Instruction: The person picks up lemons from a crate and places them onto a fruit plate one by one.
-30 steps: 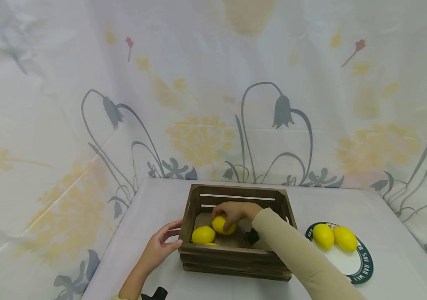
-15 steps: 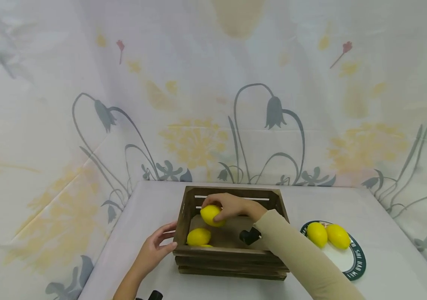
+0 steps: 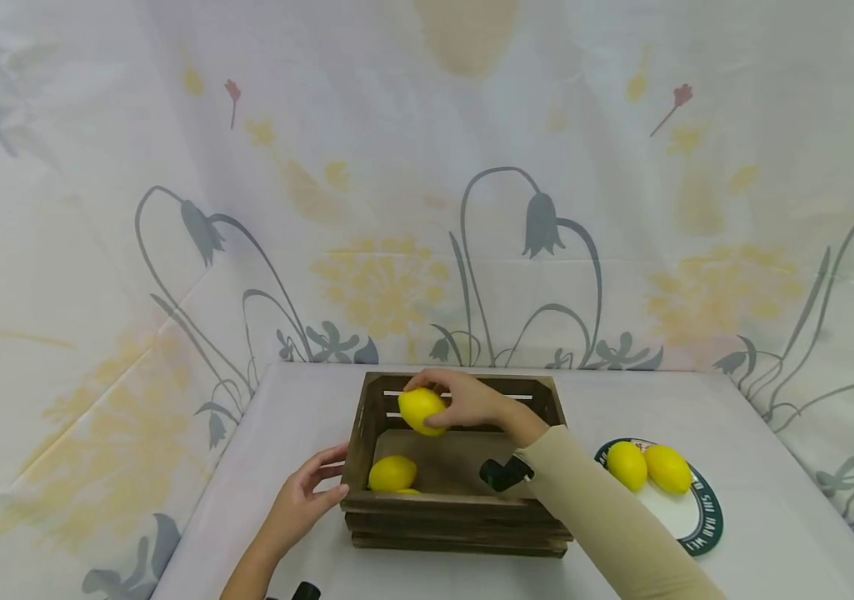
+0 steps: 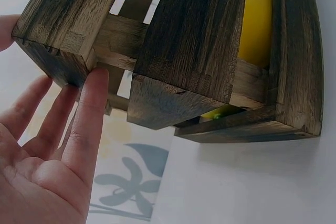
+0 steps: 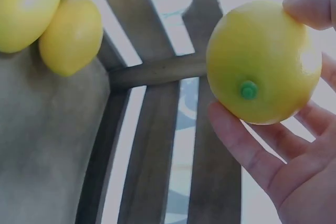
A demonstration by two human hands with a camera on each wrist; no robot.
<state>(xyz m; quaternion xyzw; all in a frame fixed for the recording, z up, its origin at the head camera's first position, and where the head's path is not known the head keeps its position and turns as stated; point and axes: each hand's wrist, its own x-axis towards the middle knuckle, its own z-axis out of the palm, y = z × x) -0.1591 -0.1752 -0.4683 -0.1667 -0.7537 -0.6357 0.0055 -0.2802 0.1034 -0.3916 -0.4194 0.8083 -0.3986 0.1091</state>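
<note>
A yellow lemon (image 3: 421, 411) is pinched between the thumb and fingers of my right hand (image 3: 467, 400), held above the floor of a dark wooden slatted crate (image 3: 456, 505). The right wrist view shows this lemon's green stem end (image 5: 249, 90). Two more lemons lie in the crate's left end; one lemon (image 3: 392, 473) shows well, the other is mostly hidden behind the front wall. My left hand (image 3: 299, 498) touches the crate's left side with extended fingers, the thumb at the front corner. In the left wrist view, its fingertips meet the wooden slats (image 4: 189, 40).
Right of the crate, a round plate with a dark green lettered rim (image 3: 710, 521) bears two lemons (image 3: 647, 468). Everything stands on a white-covered table (image 3: 292, 400). Floral cloth (image 3: 389, 208) hangs behind and at the sides.
My right hand has lifted the lemon upward from low in the crate to near the height of its back rim. The left hand stays at the crate's left side.
</note>
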